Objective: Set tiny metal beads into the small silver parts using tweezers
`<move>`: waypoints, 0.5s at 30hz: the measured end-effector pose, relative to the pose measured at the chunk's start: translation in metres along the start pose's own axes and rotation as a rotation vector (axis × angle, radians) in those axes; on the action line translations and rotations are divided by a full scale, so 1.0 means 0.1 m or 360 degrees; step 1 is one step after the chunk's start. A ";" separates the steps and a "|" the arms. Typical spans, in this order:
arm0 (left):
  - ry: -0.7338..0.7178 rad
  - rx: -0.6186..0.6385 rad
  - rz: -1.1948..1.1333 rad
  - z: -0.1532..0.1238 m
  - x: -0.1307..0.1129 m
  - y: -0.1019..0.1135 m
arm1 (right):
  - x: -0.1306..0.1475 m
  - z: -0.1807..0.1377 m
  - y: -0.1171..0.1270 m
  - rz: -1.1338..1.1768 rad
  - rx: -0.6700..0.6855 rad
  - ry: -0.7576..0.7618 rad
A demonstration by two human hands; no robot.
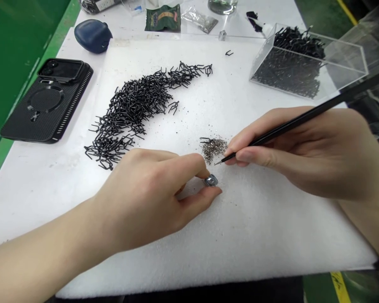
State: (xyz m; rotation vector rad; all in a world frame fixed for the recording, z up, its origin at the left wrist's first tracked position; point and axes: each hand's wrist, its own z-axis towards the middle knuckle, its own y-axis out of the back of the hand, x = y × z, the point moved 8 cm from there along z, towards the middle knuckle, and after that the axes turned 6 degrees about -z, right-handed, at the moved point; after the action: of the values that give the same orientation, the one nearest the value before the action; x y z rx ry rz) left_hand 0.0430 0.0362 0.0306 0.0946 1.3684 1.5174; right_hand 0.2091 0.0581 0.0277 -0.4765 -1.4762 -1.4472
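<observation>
Clearly, in the head view, the left hand [151,193] pinches a small, silvery, block-like metal piece [211,180], at seven o'clock from the tip of the slim, black, pen-like tool [322,110] gripped by the right hand [312,155]. Its long axis points toward two; the loose heap of brownish metallic grains [215,148] lies at eleven.

grains [215,147], black pieces [137,101] on foam [255,240]

Black phone [46,101], green packet [163,18]
</observation>
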 end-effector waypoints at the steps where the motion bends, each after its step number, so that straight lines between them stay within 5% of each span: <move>1: -0.0008 -0.0004 0.0000 0.00 0.00 0.00 | 0.01 0.00 0.00 0.0029 0.0009 -0.0007; 15: 0.0049 0.0077 -0.0020 0.00 0.00 0.01 | 0.03 -0.06 -0.09 0.0179 0.0207 0.0022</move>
State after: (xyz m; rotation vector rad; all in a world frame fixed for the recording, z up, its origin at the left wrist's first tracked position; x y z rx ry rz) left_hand 0.0428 0.0366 0.0313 0.0931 1.4278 1.4812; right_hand 0.2022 0.0500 0.0241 -0.4610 -1.4978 -1.2557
